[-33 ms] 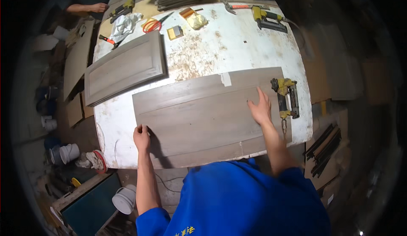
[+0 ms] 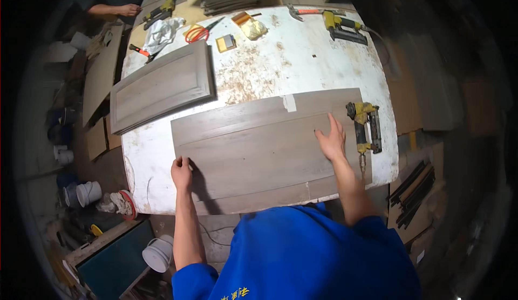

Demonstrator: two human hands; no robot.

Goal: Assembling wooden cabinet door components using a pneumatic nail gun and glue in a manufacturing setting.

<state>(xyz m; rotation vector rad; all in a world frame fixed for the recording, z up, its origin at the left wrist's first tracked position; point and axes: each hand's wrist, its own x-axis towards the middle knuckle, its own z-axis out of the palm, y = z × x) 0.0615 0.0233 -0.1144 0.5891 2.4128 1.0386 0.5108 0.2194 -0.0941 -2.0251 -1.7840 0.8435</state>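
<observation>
The big grey-brown panel (image 2: pixel 259 157) lies flat along the near edge of the white, stained worktop (image 2: pixel 302 62), and both hands are at it! The left hand (image 2: pixel 182 174) is at the panel's left edge, fingers curled in, thumb close to the forefinger; whether it has hold of that edge, I can't tell. Over the panel's right half, the right hand (image 2: pixel 332 140) is wide open, thumb and fingers spread, gripping nothing; touching or just above, hard to call. Just right of that hand, a yellow-and-black nail gun (image 2: pixel 360 133) lies across the panel's right edge. A pale strip (image 2: pixel 289 103) sits on the panel's far edge. Beyond the panel's far left corner, there's a stack of framed panels (image 2: pixel 164 89)! And well beyond its far right corner, a second nail gun (image 2: pixel 345 28) lies near a hammer (image 2: pixel 308 12).
</observation>
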